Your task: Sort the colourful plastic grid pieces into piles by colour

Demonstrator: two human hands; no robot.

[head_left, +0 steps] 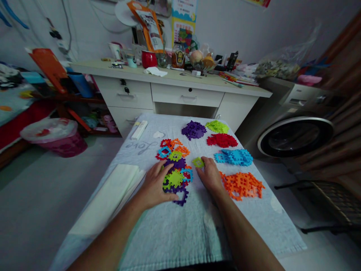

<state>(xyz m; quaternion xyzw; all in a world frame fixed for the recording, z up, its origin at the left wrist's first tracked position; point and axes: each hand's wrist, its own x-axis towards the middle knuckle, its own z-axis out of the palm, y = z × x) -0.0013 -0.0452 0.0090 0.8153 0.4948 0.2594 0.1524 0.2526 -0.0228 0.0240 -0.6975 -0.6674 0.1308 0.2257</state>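
Observation:
My left hand (156, 184) lies with fingers spread at the left side of a mixed heap of plastic interlocking pieces (174, 177) in purple, green, blue, orange and red. Its thumb touches a purple piece (182, 196) at the heap's near end. Between the fingers of my right hand (210, 175) is a green interlocking piece (198, 162), just right of the heap. Sorted by colour, piles lie beyond and to the right: purple (194, 130), green (217, 127), red (222, 140), blue (236, 157) and orange (243, 185). My right wrist is close to the orange pile.
A pale cloth (180, 233) covers the table. Folded white material (109, 195) lies along its left side, with a white box (140, 130) farther back. Behind stands a cluttered desk (186, 84). A washing machine (293, 120) is at right, a pink bin (59, 139) at left.

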